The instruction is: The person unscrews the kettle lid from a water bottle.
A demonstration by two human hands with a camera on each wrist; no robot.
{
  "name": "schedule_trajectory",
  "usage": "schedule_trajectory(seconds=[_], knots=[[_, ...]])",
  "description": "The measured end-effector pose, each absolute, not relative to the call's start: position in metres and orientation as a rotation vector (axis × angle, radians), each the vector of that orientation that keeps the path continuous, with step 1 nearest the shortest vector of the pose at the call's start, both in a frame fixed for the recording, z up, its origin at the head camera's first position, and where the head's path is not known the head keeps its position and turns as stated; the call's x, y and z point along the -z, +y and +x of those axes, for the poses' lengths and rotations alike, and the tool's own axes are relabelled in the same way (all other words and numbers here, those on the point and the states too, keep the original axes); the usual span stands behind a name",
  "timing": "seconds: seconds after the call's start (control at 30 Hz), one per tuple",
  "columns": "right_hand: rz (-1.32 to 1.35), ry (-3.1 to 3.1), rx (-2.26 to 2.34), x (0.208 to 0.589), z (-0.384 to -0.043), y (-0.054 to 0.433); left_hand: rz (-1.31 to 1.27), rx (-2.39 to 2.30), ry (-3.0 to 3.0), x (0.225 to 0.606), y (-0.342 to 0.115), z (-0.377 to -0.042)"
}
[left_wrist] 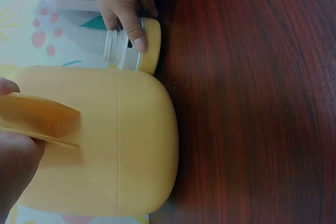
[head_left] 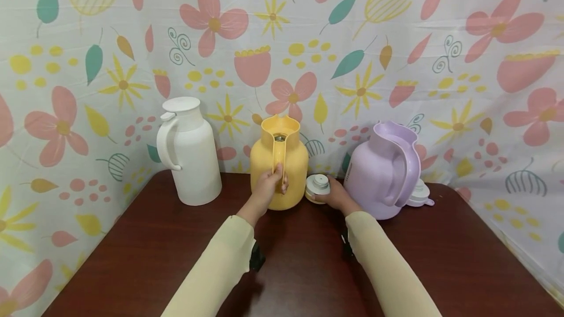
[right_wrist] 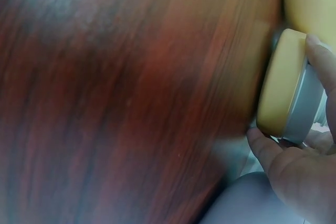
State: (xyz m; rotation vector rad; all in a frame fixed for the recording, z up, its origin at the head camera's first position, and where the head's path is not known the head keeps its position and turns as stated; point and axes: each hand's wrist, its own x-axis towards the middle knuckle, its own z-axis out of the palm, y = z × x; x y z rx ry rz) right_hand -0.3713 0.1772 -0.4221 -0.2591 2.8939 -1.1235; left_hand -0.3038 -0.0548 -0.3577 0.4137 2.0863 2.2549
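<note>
The yellow vacuum jug (head_left: pixel 296 170) stands upright on the table, its top open and a metal-looking opening inside the neck. My left hand (head_left: pixel 266 190) grips its handle (left_wrist: pixel 39 116). Beside the jug lies its yellow-rimmed lid (head_left: pixel 317 187), the grey-white stopper part facing up. My right hand (head_left: pixel 338 196) holds this lid by its side, thumb and fingers around the rim (right_wrist: pixel 281 82). In the right wrist view the lid's yellow base sits on or very close to the table; I cannot tell which.
A lilac jug (head_left: pixel 374 175), lidless, stands just right of my right hand, with a pale lid (head_left: pixel 418 193) behind it. At the left a white jug (head_left: pixel 196 165) stands capped. A flowered cloth (head_left: pixel 308 28) hangs behind the dark wooden table (head_left: pixel 304 258).
</note>
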Motion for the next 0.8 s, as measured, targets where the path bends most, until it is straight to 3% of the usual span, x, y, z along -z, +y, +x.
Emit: schedule_trajectory(seconds=[0.8], knots=[[-0.233, 2.906, 1.134, 0.425, -0.374, 0.1781, 0.385, -2.202, 2.128, 0.3541, -0.0563, -0.3056]])
